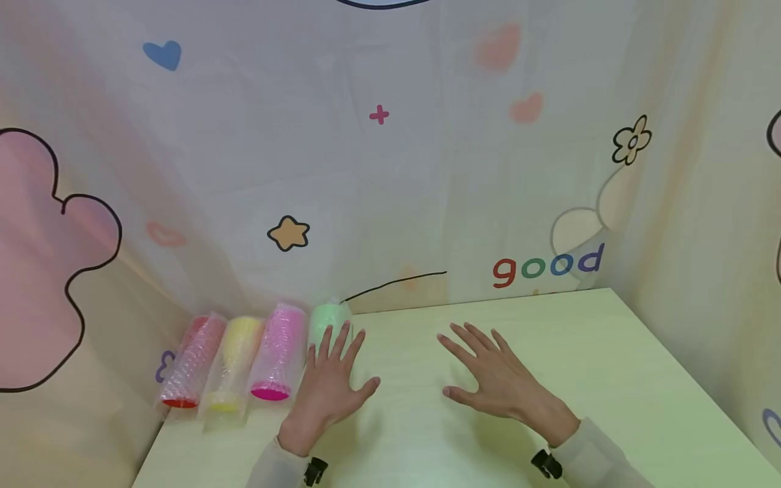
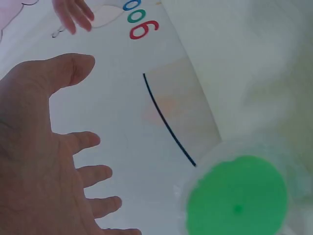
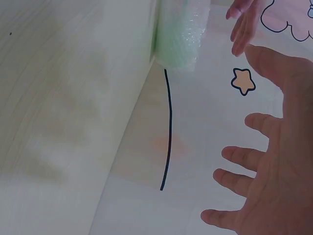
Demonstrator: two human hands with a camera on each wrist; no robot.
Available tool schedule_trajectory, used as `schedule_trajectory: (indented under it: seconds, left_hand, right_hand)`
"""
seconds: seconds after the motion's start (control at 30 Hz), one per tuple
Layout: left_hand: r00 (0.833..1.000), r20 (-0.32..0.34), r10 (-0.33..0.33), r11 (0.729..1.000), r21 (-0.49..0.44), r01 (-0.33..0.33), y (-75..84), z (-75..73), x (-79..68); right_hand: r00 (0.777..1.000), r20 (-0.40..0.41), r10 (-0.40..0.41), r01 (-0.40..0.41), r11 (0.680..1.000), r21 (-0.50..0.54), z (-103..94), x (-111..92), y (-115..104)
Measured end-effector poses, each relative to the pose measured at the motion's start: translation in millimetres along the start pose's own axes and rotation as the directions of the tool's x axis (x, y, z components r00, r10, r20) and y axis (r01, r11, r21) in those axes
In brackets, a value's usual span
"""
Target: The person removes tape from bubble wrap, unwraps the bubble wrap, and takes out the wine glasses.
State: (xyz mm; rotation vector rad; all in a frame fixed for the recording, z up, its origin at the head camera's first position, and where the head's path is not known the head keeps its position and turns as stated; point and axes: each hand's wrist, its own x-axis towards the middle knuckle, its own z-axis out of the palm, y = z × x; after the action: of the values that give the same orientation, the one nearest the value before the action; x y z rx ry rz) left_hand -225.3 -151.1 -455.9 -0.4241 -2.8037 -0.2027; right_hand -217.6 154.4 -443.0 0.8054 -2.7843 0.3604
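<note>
My left hand [image 1: 329,390] is over the left part of the table with its fingers spread, holding nothing. In the head view it overlaps a green wrapped cylinder [image 1: 328,317], whose lower part is hidden behind the fingers. The round green end [image 2: 238,198] of that cylinder faces the left wrist view. My right hand [image 1: 497,376] is over the middle right of the table, fingers spread and nothing in its grasp. To the left stand a pink wrapped cylinder [image 1: 281,346], a yellow one [image 1: 236,356] and a red one [image 1: 195,356], all in bubble wrap.
The pale table [image 1: 610,379] meets a printed cloth [image 1: 415,176] along its back edge. Cloth also hangs at the left and right sides. The wrapped cylinders are in a row along the table's left side.
</note>
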Motion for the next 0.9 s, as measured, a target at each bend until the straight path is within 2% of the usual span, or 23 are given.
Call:
schedule_trajectory:
  seconds: [0.37,0.47,0.7,0.9]
  left_hand:
    - [0.996,0.027,-0.089,0.995,-0.037,0.09,-24.5,20.3,4.1]
    - [0.994,0.01,-0.106,0.992,-0.065,0.107,-28.0,24.4,5.3]
    - [0.978,-0.008,-0.207,0.973,-0.105,0.205,-33.5,32.8,7.1]
    - [0.971,-0.015,-0.237,0.965,-0.117,0.233,-37.5,41.5,7.9]
  right_hand:
    - [1.0,0.029,0.006,-0.006,1.0,-0.011,3.4,2,-4]
    - [0.999,0.035,0.004,-0.004,1.0,-0.011,4.3,3,-6]
    - [0.999,0.054,0.008,-0.008,1.0,-0.005,6.9,4,-8]
    - [0.999,0.036,0.017,-0.016,1.0,-0.01,9.2,2,-8]
